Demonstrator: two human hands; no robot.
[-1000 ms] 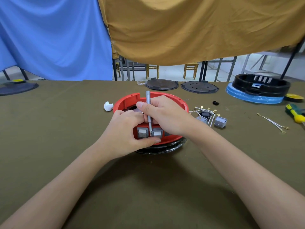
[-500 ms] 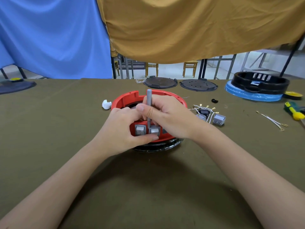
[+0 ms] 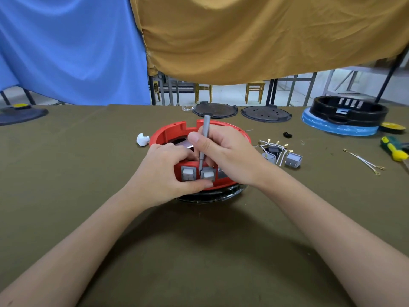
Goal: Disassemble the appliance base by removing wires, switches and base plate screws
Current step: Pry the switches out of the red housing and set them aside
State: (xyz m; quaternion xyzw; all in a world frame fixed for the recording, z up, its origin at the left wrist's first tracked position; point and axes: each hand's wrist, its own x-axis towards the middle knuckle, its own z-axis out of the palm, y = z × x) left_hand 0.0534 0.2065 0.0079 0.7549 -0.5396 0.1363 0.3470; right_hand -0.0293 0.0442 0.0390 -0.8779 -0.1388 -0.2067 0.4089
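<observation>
Although several parts carry moulded surfaces, no brand, label or writing can be read anywhere in the view. At the middle of the table (image 3: pixel 66 218), draped in olive cloth, sits the red base (image 3: pixel 168 134), an open ring resting on a black plate (image 3: pixel 210 196). Two grey switches (image 3: pixel 188 173) are set side by side in its near wall. The left hand (image 3: pixel 163 176) grips that wall from the left, its thumb lying under the switches and its fingers (image 3: pixel 177 151) curled over the rim, clamped on the base. The right hand (image 3: pixel 225 156) holds a grey driver (image 3: pixel 205 134) nearly upright, fingers closed round the shaft and thumb pressed against it; the tip meets the top edge of the right switch (image 3: pixel 208 174).

To the right of the base lie two loose switches (image 3: pixel 293 160) with white wires (image 3: pixel 273 144) ending in brass terminals, and near them a small black piece (image 3: pixel 287 135). Farther right lies a separate wire pair (image 3: pixel 363 159), then a green and yellow screwdriver (image 3: pixel 394 148). A white lump (image 3: pixel 142 139) lies just left of the base. Two dark round plates (image 3: pixel 215 110) rest at the far edge, and a black housing (image 3: pixel 347 110) stands on a blue ring (image 3: pixel 338 128) at far right.
</observation>
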